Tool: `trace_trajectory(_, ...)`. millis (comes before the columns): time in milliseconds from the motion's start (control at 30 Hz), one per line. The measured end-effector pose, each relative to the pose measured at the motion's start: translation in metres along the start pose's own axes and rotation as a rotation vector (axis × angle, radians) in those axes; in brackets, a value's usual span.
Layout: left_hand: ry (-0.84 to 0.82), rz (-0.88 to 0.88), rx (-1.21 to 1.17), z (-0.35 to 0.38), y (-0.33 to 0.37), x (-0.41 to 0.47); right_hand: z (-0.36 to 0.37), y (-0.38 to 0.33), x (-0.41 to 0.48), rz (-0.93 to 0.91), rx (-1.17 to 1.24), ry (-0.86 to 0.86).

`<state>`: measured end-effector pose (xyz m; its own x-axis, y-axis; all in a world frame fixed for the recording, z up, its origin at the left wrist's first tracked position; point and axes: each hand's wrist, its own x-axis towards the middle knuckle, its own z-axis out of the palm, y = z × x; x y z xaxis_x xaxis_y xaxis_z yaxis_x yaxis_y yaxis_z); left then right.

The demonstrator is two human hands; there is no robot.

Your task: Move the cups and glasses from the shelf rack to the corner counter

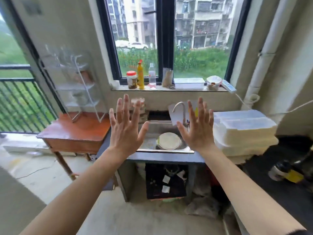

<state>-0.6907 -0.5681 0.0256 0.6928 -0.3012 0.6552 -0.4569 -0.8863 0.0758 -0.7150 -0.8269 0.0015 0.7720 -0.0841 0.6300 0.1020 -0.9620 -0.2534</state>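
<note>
Two hands, left hand (126,131) and right hand (197,131), were raised with fingers spread wide, holding nothing. One blurred shelf rack (74,85) stood on one wooden table (74,131); its cups were uncountable.

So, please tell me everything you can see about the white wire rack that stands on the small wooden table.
The shelf rack is made of thin white wire, with tiers one above another and slanted legs. It stands upright on the reddish wooden table, against the wall left of the window. Motion blur smears it; a brownish item and pale, perhaps glass, shapes sit on its tiers, but they cannot be identified. Neither hand touches it.
</note>
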Motion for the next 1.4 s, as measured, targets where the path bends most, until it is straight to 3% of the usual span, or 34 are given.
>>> trace_trajectory(233,-0.113,-0.271,0.118,0.015,-0.156,-0.015,0.140,-0.125,0.069,-0.217,0.133,-0.097)
trace_trajectory(433,-0.215,-0.430,0.244,0.054,-0.267,-0.028,0.257,-0.189,0.117,-0.351,0.224,-0.210)
trace_trajectory(800,-0.232,-0.587,0.352,0.111,-0.453,0.120,0.417,-0.266,0.315,-0.404,0.328,-0.246)
trace_trajectory(900,-0.153,-0.610,0.325,0.121,-0.487,0.136,0.451,-0.288,0.349,-0.434,0.348,-0.290)
trace_trajectory(1000,-0.183,-0.636,0.341,0.141,-0.521,0.134,0.486,-0.309,0.366,-0.451,0.351,-0.367)
trace_trajectory(1267,-0.496,-0.732,0.098,0.207,-0.640,0.152,0.576,-0.356,0.382,-0.379,0.318,-0.577)
trace_trajectory(1400,-0.471,-0.771,-0.096,0.251,-0.697,0.178,0.619,-0.380,0.397,-0.296,0.331,-0.639)
